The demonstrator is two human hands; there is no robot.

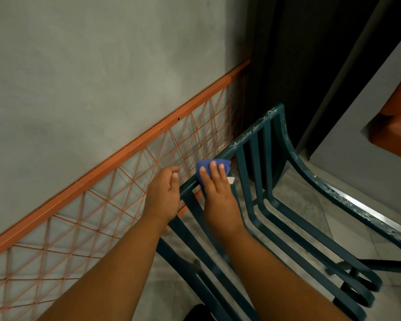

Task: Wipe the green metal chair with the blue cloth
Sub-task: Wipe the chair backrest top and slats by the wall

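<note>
The blue cloth [212, 166] is being pressed against the top rail of the green metal chair [259, 205] by the right hand [215, 188], whose fingers are lying straight and flat over the cloth, with the cloth draped over the rail beneath them. The left hand [164, 193] is being held just beside the same rail, at its end nearest the orange lattice panel [116, 193]; its fingers are loosely curled, and whether the rail is actually being gripped cannot be told.

The wiping is judged to be at an early or middle stage. Only a short stretch of the top rail is being covered at present. Further along the rail, away from the hands, pale flecks are being shown on the paint (chipped paint or dirt, it cannot be said which), and the same flecks are visible on the curved side bar. The upright slats and the seat bars below the rail are being left untouched for now, so most of the chair appears to remain.
</note>
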